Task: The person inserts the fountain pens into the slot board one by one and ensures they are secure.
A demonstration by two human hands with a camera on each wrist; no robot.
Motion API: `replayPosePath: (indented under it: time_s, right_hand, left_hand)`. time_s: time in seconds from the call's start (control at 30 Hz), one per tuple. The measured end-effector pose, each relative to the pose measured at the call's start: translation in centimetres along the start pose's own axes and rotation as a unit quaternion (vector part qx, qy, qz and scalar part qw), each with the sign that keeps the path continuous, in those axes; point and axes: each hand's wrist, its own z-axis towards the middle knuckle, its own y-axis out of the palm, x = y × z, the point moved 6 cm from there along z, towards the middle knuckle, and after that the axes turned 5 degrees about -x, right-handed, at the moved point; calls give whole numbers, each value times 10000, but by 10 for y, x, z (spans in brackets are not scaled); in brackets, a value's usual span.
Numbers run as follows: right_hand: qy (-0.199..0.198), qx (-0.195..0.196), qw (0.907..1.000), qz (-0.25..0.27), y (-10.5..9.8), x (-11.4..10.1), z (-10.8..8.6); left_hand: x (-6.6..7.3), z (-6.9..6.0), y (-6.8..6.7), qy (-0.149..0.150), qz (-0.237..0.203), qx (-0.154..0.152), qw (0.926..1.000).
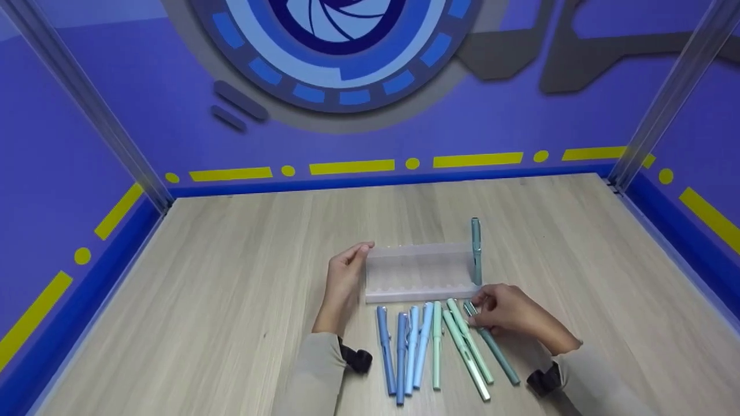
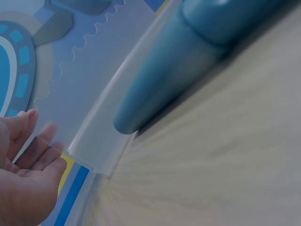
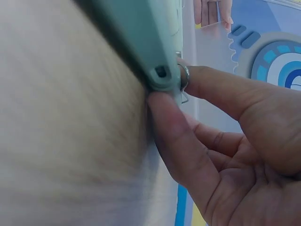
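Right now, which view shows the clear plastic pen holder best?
Head: the clear plastic pen holder shows almost end to end, between the left hand and a teal pen. Left wrist crops it, scalloped edge visible, partly behind a blue pen. Right wrist shows a section partly blocked by the right hand.

A booth-like workspace: purple panels (image 1: 491,127) with a printed circular emblem (image 1: 266,70) and metal corner posts (image 1: 97,110) enclose a wood-grain desk (image 1: 243,277).

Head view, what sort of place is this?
Likely a booth for filming or demonstrations, though I can't be sure: printed blue panels enclose three sides of the wood-look table, and metal-looking posts stand at its far corners.
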Motion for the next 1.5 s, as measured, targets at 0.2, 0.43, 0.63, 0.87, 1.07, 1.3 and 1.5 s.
replayPosePath:
  time_s: [0.2, 0.43, 0.63, 0.87, 1.07, 1.3, 1.5]
  right_hand:
    - [-206, -126, 9996, -122, 1, 0, -1]
    - [-533, -102, 9984, -172, -1, -3, -1]
    - [-488, -96, 9988, 11, -6, -4, -2]
    - [-495, -119, 9986, 152, -10, -11, -2]
    - [-745, 61, 9972, 76, -17, -19, -2]
    - [-795, 297, 9960, 262, -26, -26, 1]
    - [-773, 616, 9948, 262, -36, -33, 2]
  left_hand:
    - [-1, -1, 1, -39, -41, 35, 10000]
    - [-2, -2, 1, -152, -47, 64, 9999]
    - [-2, -2, 2, -204, -154, 29, 9997]
    - [0, -2, 1, -108, -107, 32, 9999]
    - [-1, -1, 1, -105, -183, 4, 9998]
    - [-1, 1, 0, 14, -73, 57, 10000]
    - [0, 1, 0, 143, -20, 81, 9999]
